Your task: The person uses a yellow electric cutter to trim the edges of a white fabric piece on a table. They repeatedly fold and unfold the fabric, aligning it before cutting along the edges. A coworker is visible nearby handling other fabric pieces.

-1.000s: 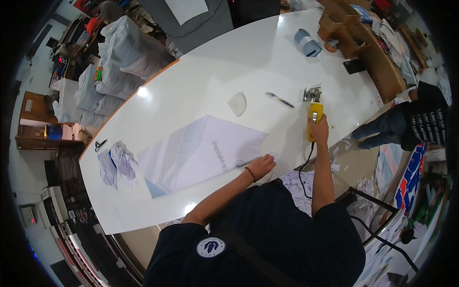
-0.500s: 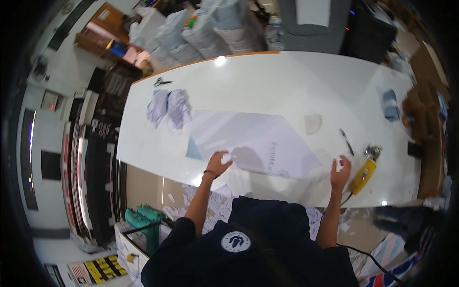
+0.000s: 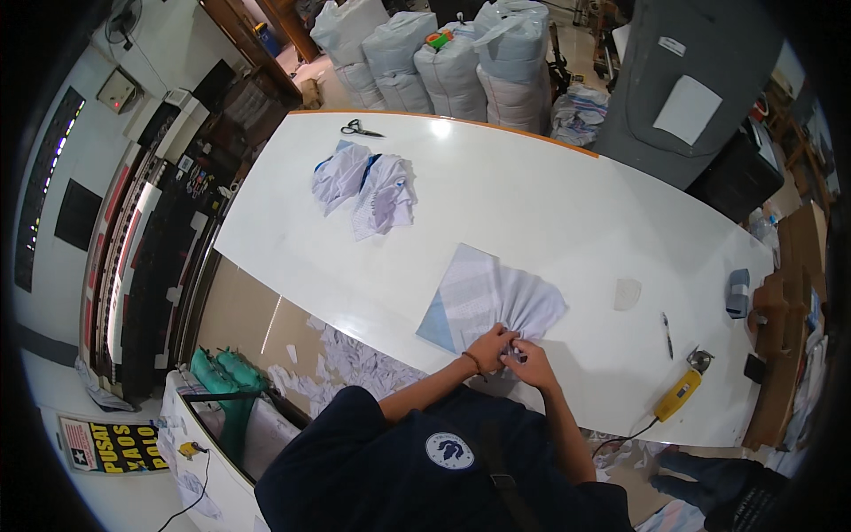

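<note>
A thin white cloth with pale blue stripes and a blue corner [image 3: 479, 293] lies at the middle of the near edge of the white table with an orange far rim [image 3: 292, 217]. Its long way runs left to right, the blue corner pointing left, and its folds fan toward the far edge. The left hand [image 3: 490, 346] and right hand [image 3: 532, 362] pinch its bunched near side, hiding some of it. Most cloth spreads beyond and left of them. A crumpled pale purple cloth heap [image 3: 386, 195] and black metal scissors [image 3: 362, 129] sit toward the far left corner. Rightward lie a flat whitish wedge [image 3: 627, 293], a thin dark pen [image 3: 667, 335] and, by the near right corner, a yellow cutter with a round silver head [image 3: 678, 395].
</note>
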`<state>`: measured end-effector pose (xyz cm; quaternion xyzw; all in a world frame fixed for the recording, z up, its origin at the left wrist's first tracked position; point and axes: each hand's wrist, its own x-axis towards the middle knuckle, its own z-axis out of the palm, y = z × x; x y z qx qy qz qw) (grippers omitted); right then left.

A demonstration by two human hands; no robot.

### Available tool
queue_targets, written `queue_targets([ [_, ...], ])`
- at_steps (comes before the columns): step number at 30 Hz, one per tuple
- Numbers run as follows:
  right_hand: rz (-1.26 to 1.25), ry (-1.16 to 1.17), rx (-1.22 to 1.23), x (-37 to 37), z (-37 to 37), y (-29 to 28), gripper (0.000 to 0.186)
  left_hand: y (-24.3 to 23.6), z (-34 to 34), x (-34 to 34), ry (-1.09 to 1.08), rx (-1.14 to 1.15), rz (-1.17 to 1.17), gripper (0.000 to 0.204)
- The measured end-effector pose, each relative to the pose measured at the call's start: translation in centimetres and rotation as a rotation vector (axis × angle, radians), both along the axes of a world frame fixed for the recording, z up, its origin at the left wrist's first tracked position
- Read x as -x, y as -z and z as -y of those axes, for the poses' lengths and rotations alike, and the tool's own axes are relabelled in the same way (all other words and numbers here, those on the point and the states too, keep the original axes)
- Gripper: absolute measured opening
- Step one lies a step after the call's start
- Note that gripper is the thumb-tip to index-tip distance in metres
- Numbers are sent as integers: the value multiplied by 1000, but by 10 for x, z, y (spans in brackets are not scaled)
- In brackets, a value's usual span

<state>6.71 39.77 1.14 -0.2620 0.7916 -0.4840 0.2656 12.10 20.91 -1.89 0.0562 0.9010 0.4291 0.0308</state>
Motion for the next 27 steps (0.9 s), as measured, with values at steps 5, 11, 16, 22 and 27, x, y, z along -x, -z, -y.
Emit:
queue_targets([
  [5, 224, 220, 169, -23, 46, -6, 34, -32, 148, -23, -453, -187, -154, 33],
  [11, 107, 480, 8, -30, 61, 26, 26, -133, 389, -75, -872, 195, -433, 23],
  [16, 23, 534, -118, -26, 81, 20, 26, -149, 467, -62, -1029, 543, -324, 44],
  [22, -196, 542, -262, -31, 103, 9, 29, -53, 438, 19, -643, 441, -162, 56],
  [27, -181, 527, -247, -35, 107, 7, 29, -28, 405, 70, -611, 601, -16, 38],
])
